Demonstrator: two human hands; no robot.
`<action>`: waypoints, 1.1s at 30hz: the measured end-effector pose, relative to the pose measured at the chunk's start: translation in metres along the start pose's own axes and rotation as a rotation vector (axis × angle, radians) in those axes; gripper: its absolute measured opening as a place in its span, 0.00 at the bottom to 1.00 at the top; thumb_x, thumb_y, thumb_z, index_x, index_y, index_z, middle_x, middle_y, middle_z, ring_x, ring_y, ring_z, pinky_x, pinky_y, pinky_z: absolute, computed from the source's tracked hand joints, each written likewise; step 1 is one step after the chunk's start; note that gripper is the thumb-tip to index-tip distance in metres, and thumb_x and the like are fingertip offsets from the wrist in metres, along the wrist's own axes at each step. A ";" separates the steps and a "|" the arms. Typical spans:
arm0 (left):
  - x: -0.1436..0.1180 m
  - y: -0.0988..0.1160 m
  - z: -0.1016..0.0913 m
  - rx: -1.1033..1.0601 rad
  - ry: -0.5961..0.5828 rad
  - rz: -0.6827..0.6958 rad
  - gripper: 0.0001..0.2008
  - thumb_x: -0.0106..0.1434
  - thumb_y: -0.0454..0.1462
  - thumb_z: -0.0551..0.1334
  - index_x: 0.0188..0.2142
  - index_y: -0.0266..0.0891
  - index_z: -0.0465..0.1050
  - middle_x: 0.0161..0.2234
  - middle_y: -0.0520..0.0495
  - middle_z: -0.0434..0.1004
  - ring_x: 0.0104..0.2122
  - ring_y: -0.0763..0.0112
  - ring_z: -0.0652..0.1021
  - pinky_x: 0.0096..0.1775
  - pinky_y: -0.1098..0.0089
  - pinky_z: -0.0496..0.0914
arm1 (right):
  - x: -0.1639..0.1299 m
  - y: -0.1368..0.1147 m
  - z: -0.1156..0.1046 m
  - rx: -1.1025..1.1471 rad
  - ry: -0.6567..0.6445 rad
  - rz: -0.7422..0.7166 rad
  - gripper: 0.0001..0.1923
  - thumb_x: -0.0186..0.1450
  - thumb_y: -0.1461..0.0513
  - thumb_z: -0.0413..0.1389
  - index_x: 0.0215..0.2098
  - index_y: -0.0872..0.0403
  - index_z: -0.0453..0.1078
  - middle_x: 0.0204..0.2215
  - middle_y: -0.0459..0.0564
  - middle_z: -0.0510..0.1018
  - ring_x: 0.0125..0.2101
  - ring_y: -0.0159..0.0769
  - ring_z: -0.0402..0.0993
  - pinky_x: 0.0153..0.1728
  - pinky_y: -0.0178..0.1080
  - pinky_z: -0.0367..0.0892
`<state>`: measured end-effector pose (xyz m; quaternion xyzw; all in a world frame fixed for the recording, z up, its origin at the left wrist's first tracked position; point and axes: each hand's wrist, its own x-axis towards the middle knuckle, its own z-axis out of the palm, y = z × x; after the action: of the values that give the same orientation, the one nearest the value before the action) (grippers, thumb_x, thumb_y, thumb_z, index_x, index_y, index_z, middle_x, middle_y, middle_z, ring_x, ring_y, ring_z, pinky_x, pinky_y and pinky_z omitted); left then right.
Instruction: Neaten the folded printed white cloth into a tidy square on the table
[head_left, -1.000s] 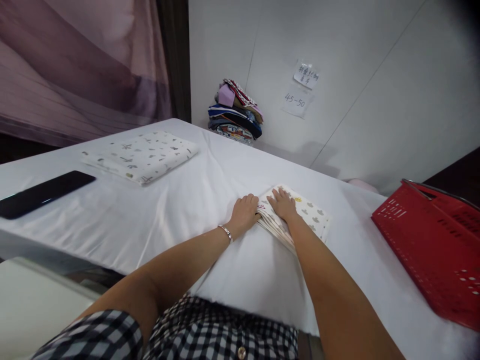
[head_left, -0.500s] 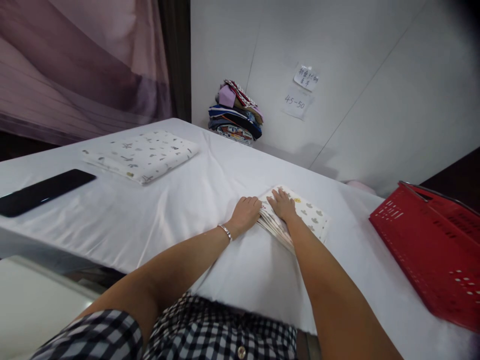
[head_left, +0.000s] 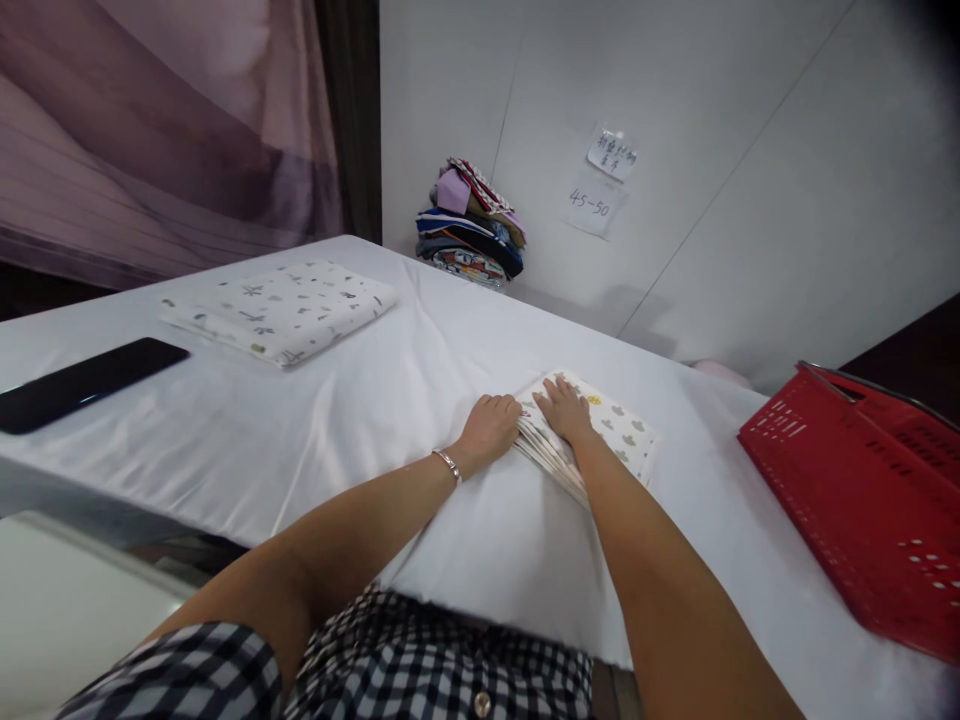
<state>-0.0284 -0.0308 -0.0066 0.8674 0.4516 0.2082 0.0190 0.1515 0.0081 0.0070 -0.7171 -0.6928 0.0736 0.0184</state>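
On the wall before me, the lower paper note [head_left: 592, 203] reads "45-50"; the upper note's [head_left: 613, 155] handwriting is illegible.

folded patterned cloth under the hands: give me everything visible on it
The folded cloth is white or cream with small grey shapes and a yellow mark near its top. It looks like soft fabric folded into a flat, roughly square pad, its layered edges showing along the near left side. It lies flat on the white table cover, right of centre, left of the red basket and apart from it. The right hand presses flat on top; the left hand rests against its left edge.
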 end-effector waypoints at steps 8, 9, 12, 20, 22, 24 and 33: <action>-0.002 0.000 0.000 0.015 0.109 0.071 0.15 0.59 0.31 0.58 0.46 0.40 0.65 0.46 0.44 0.70 0.46 0.62 0.69 0.44 0.63 0.62 | 0.001 0.001 0.003 0.031 0.015 -0.003 0.31 0.68 0.46 0.36 0.65 0.49 0.48 0.67 0.51 0.42 0.64 0.47 0.37 0.59 0.56 0.38; -0.002 -0.001 0.001 0.015 0.111 0.095 0.14 0.60 0.31 0.58 0.46 0.40 0.66 0.46 0.45 0.70 0.46 0.63 0.69 0.44 0.63 0.61 | 0.002 0.001 0.003 0.027 0.016 -0.004 0.31 0.68 0.46 0.36 0.65 0.49 0.47 0.67 0.51 0.42 0.64 0.47 0.37 0.59 0.56 0.38; 0.001 -0.002 0.001 0.035 0.086 0.140 0.07 0.61 0.33 0.58 0.41 0.40 0.69 0.42 0.47 0.72 0.43 0.63 0.70 0.44 0.63 0.61 | 0.003 0.001 0.004 0.008 0.014 0.007 0.31 0.68 0.46 0.35 0.65 0.48 0.47 0.67 0.50 0.42 0.64 0.45 0.37 0.59 0.56 0.38; -0.003 -0.005 -0.003 0.020 0.041 0.157 0.05 0.62 0.33 0.58 0.37 0.39 0.72 0.39 0.47 0.73 0.42 0.64 0.70 0.43 0.63 0.61 | 0.000 0.004 0.008 -0.016 0.059 -0.012 0.30 0.68 0.45 0.35 0.64 0.45 0.48 0.67 0.47 0.44 0.65 0.42 0.38 0.60 0.55 0.41; -0.005 -0.006 -0.004 0.011 0.034 0.154 0.07 0.61 0.31 0.57 0.37 0.40 0.72 0.39 0.47 0.73 0.42 0.64 0.70 0.42 0.63 0.61 | -0.001 0.005 0.007 -0.005 0.078 -0.026 0.29 0.68 0.45 0.36 0.64 0.45 0.49 0.66 0.47 0.45 0.64 0.42 0.39 0.60 0.55 0.41; -0.006 -0.007 -0.004 0.003 0.035 0.152 0.08 0.61 0.31 0.57 0.38 0.40 0.72 0.39 0.47 0.73 0.42 0.64 0.70 0.42 0.63 0.61 | -0.002 0.005 0.005 0.017 0.078 -0.030 0.29 0.68 0.46 0.37 0.63 0.45 0.50 0.66 0.48 0.46 0.64 0.42 0.40 0.60 0.55 0.41; -0.007 -0.009 -0.004 -0.043 0.028 0.149 0.09 0.59 0.30 0.57 0.38 0.40 0.72 0.39 0.47 0.72 0.41 0.64 0.70 0.41 0.63 0.63 | -0.028 -0.002 0.001 0.133 -0.019 -0.079 0.30 0.67 0.46 0.37 0.65 0.46 0.49 0.67 0.49 0.44 0.65 0.42 0.36 0.61 0.55 0.37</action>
<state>-0.0405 -0.0320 -0.0076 0.8950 0.3816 0.2307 0.0157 0.1487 -0.0197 0.0083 -0.6858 -0.7141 0.1256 0.0625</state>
